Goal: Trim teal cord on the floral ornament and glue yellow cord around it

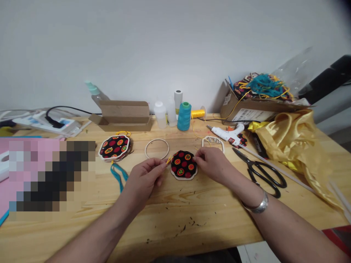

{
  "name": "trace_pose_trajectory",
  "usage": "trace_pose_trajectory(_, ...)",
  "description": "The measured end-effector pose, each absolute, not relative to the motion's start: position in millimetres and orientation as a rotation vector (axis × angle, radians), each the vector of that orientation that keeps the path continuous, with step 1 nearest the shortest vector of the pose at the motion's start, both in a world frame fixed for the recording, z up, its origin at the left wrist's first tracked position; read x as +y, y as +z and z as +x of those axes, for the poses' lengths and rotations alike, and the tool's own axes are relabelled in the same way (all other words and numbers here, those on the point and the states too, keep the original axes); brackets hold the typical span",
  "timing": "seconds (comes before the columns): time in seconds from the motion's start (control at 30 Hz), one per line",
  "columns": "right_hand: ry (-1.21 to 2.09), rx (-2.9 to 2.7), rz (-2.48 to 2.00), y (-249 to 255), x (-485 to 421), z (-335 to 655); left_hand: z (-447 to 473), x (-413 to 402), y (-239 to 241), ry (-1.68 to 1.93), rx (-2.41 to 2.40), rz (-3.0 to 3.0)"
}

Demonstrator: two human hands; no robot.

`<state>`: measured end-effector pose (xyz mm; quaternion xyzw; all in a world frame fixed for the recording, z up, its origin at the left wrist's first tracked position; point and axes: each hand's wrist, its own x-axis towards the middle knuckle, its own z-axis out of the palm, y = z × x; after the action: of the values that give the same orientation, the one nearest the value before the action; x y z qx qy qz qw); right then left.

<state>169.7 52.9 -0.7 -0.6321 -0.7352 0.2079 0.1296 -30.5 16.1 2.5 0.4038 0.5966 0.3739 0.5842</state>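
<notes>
On the wooden table lies a scalloped piece (184, 166) covered in black floral cloth with a pale rim. My left hand (149, 175) pinches a short yellow cord (169, 160) at its left side. The fingers of my right hand (212, 162) are pressed together at its right edge; whether they grip the cloth piece or something small there is hidden. Just beyond my left hand rests a thin wooden ring (157, 149). Behind my right hand sits a pale lattice frame (213, 144). To the left is a stack of similar floral pieces (114, 147) with a teal tassel (117, 177).
Black-handled scissors (264, 175) and a white glue gun (229, 136) lie at right, near gold satin cloth (290, 135). At the back stand an open cardboard box (123, 113), bottles, a teal thread spool (184, 117) and a filled carton (246, 109). Small dark scraps dot the front.
</notes>
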Motion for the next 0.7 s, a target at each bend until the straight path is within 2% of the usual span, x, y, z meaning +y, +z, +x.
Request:
trace_pose_trajectory(0.23, 0.639, -2.186, -1.834, 5.2, 51.5, 171.0, -29.9, 15.4, 2.9, 0.871, 1.372, 0.961)
trace_pose_trajectory(0.37, 0.476, -2.163, -1.847, 5.5, 49.6, 170.8, -29.4, 15.3, 3.7, 0.869, 1.373, 0.949)
trace_pose_trajectory(0.47, 0.341, -2.208, -1.604, 5.6, 46.6, 168.7, -29.7, 15.8, 3.6, 0.860, 1.400, 0.935)
trace_pose_trajectory(0.57, 0.406, -2.367, -1.287, 6.9, 43.8, 166.1, -30.3, 16.5, 3.1, 0.881, 1.412, 0.940)
trace_pose_trajectory(0.7, 0.520, -2.496, -1.126, 8.4, 40.8, 164.9, -30.5, 16.4, 3.6, 0.886, 1.415, 0.953)
